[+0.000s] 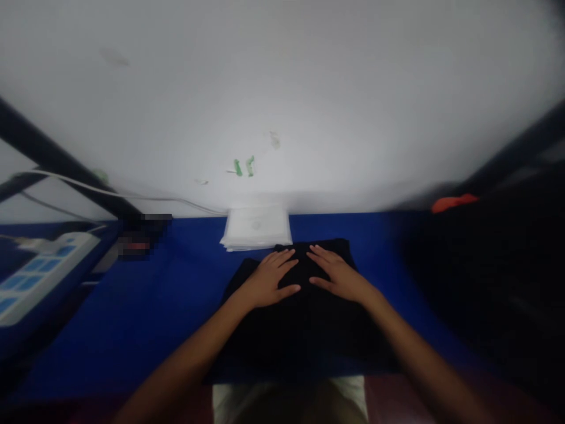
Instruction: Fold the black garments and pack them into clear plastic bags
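Left hand (269, 280), right hand (339, 277): fingers slightly apart, flat on black cloth (306, 324); blue surface (176, 294) visible either side, to far edge.

The single view comes from the person's head, above and behind the fingers (285, 255), facing forward and down along both forearms (194, 353). It sits near them yet takes in widely: blue surface (176, 306) around the fingers, white wall (353, 118) filling the frame beyond.
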